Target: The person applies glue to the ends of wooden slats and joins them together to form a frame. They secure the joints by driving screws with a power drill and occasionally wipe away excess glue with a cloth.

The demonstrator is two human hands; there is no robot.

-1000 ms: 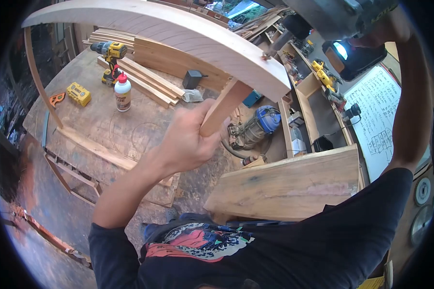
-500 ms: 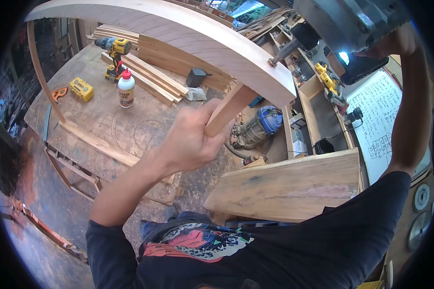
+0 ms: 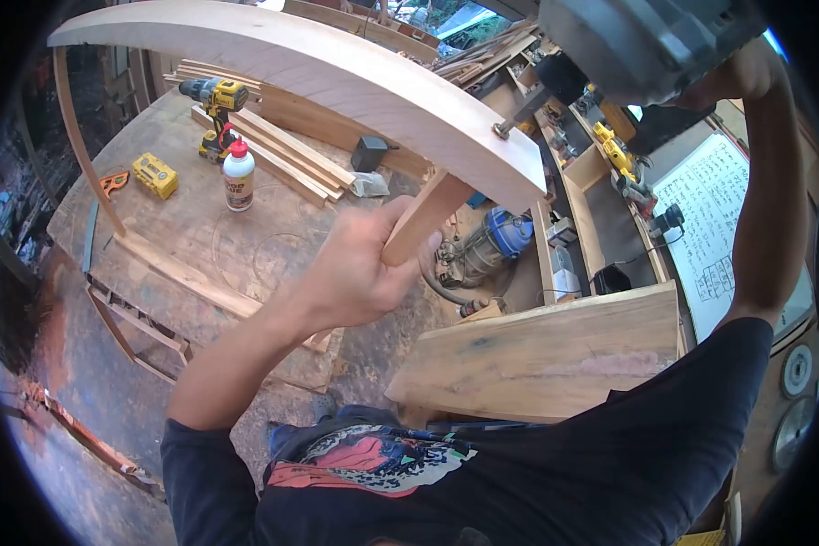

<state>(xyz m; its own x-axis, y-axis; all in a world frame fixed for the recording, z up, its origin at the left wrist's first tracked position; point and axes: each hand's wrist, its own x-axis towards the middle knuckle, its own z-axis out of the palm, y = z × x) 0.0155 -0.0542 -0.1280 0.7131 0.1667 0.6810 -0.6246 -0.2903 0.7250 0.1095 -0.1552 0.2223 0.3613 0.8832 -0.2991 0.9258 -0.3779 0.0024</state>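
Observation:
My left hand (image 3: 359, 268) is wrapped round a wooden upright (image 3: 426, 218) just below the end of a long pale board (image 3: 337, 77). This board crosses the top of the view, and another thin upright (image 3: 82, 136) stands under its far left end. Up at the top right, my right hand (image 3: 733, 77) grips a power drill (image 3: 651, 45), its handle mostly hidden. The driver bit (image 3: 526, 105) points down to a screw (image 3: 500, 131) at the board's near end. The screw's head still stands above the wood.
On the worktable (image 3: 173, 218) are a yellow drill (image 3: 217, 105), a glue bottle (image 3: 238, 177), a yellow box (image 3: 155, 175) and wood strips (image 3: 282, 155). A blue-topped vacuum (image 3: 505, 232), a thick plank (image 3: 546, 355) and a whiteboard (image 3: 705, 209) are at the right.
The board's near end has shifted slightly left and down, with my left hand moving a little along. The drill has also moved left and turned, and its bright light no longer faces me.

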